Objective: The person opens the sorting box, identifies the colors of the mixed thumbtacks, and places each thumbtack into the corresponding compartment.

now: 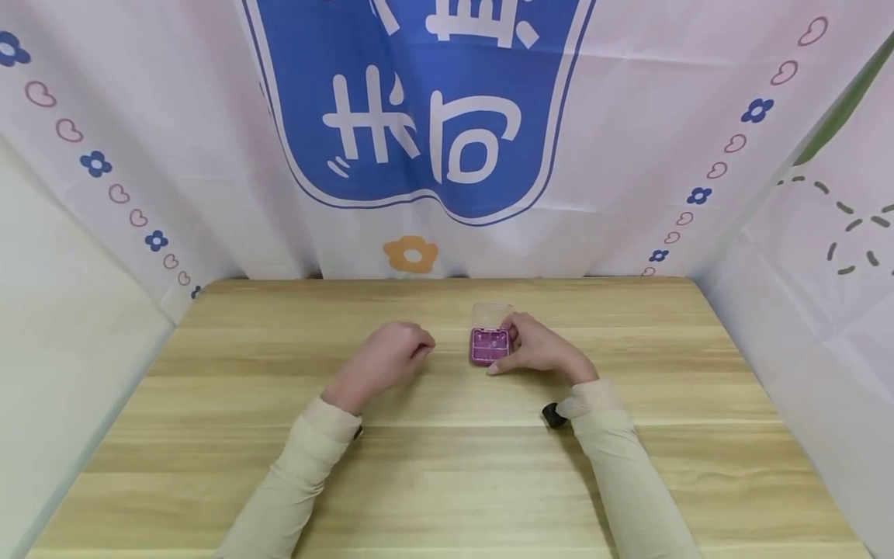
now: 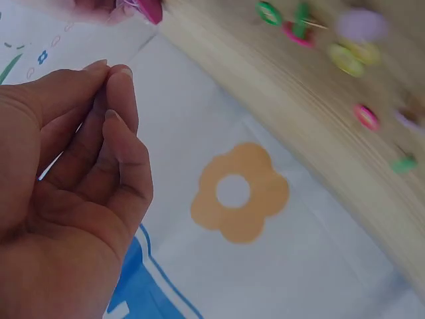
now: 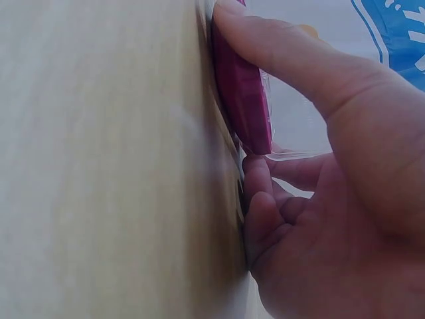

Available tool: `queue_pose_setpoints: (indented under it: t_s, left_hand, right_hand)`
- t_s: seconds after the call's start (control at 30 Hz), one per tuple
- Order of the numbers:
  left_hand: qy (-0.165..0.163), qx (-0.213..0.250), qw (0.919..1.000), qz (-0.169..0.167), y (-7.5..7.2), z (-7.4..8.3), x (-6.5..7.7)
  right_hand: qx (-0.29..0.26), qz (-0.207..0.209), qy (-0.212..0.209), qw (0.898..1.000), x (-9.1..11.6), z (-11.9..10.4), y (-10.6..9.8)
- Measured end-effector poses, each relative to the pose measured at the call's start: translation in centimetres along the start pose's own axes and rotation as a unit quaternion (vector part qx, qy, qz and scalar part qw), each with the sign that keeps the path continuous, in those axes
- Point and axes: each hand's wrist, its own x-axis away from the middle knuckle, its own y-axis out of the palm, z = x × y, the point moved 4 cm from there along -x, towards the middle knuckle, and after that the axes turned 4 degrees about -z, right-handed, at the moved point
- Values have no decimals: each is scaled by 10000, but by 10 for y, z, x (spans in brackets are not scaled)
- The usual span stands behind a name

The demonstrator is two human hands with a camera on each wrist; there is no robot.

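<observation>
A small purple box [image 1: 490,354] with divided compartments lies on the table, its clear lid [image 1: 491,314] swung open toward the back. My right hand [image 1: 548,349] grips the box from the right side, thumb at the front edge and fingers behind. In the right wrist view the thumb presses along the magenta box wall [image 3: 246,93]. To the left of the box, my left hand [image 1: 391,353] is raised over the table with its fingers curled. Seen from the left wrist, the thumb and fingertips [image 2: 119,73] meet, and nothing shows between them.
Several small colourful pieces, among them a pink one [image 2: 366,117] and a yellow one [image 2: 345,60], lie blurred on the tabletop in the left wrist view. The wooden table [image 1: 447,481] ends at a printed cloth [image 1: 594,194] behind it.
</observation>
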Motion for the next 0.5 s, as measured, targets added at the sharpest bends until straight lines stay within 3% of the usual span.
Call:
queue_pose_setpoints:
  t_s: [0.13,0.3,0.5]
  left_hand:
    - [-146,48,9998,128,-8,-10,21]
    - [-578,123,9982,114,-13,-30,44]
    - [-849,91,9963,-67,-14,-47,53]
  right_hand:
    - [36,-25,63,10000,-1,-3,-2]
    - [12,-50,68,10000,-1,-5,0]
    - [28,-38,135,9999,0,-4,1]
